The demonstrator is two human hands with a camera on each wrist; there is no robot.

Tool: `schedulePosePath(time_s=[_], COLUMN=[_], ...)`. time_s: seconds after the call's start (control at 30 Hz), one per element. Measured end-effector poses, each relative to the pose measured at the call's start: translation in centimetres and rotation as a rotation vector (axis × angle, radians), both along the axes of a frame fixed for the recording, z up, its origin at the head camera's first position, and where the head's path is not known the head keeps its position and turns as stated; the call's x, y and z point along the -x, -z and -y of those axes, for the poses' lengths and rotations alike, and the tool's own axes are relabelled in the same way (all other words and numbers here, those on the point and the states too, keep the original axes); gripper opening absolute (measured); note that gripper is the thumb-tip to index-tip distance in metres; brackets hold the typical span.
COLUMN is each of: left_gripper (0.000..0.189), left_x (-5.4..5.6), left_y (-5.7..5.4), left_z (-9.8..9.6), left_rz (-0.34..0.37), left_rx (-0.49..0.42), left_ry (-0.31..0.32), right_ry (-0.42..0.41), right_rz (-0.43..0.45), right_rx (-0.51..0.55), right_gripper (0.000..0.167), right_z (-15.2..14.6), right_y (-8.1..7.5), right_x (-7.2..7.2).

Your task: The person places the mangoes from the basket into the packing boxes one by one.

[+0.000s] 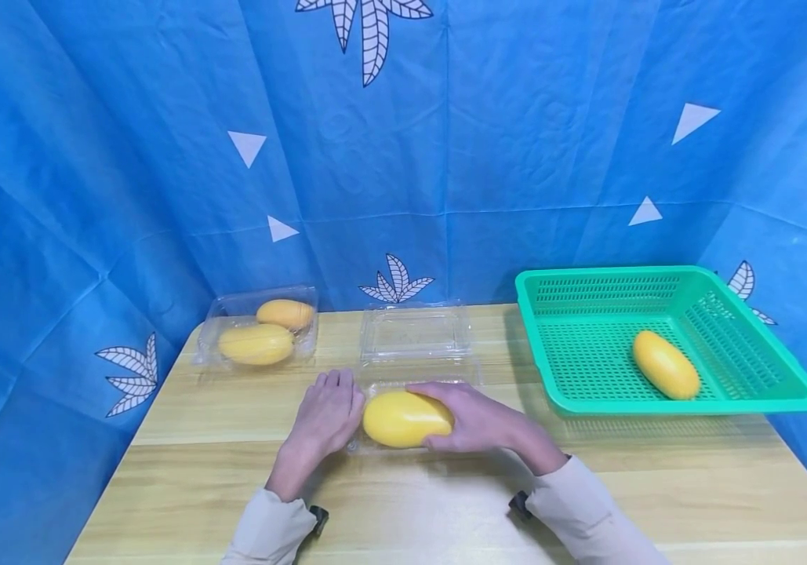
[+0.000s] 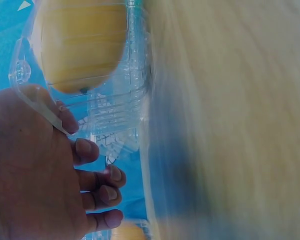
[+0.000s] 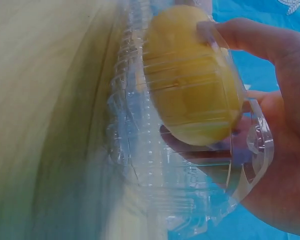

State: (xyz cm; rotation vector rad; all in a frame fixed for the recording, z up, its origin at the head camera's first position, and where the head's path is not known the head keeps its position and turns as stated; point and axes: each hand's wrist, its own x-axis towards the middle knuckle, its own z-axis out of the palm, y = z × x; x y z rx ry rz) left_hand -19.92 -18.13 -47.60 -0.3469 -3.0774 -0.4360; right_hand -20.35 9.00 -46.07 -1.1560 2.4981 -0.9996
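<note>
In the head view, my right hand (image 1: 477,416) grips a yellow mango (image 1: 406,419) from its right side, thumb near and fingers far. The mango lies in the base of a clear plastic clamshell box (image 3: 190,175), whose lid (image 1: 416,333) lies folded back behind it. Through the clear wall in the right wrist view, the fingers reach in around the mango (image 3: 192,75). My left hand (image 1: 328,412) is at the left end of the box; in the left wrist view its thumb and curled index finger pinch the rim (image 2: 42,110).
Back left stands another clear box (image 1: 209,333) holding two mangoes (image 1: 256,345). A green basket (image 1: 547,384) on the right contains one mango (image 1: 666,366). Blue patterned cloth (image 1: 488,157) hangs behind the wooden table (image 1: 198,471).
</note>
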Motion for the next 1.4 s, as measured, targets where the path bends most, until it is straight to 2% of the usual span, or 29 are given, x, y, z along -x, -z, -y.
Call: schedulePosePath(time_s=[0.33, 0.9, 1.03, 1.2, 1.4], left_gripper=[0.020, 0.020, 0.019, 0.019, 0.018], left_x=[-0.2, -0.1, 0.0, 0.0, -0.1], left_y=[0.0, 0.1, 0.1, 0.1, -0.1], left_z=[0.1, 0.0, -0.1, -0.1, 0.0], left_rz=[-0.009, 0.001, 0.001, -0.009, -0.021], left_rx=[0.008, 0.001, 0.001, 0.014, 0.032], left_ry=[-0.005, 0.000, 0.005, 0.009, 0.011], right_ry=[-0.050, -0.024, -0.009, 0.026, 0.065], right_rz=[0.100, 0.109, 0.080, 0.030, -0.091], right_rx=[-0.059, -0.106, -0.079, -0.068, -0.063], right_gripper=[0.077, 0.074, 0.072, 0.070, 0.069], right_z=[0.4, 0.5, 0.4, -0.1, -0.9], right_y=[-0.2, -0.6, -0.9, -2.1, -3.6], right_x=[0.2, -0.2, -0.4, -0.7, -1.2])
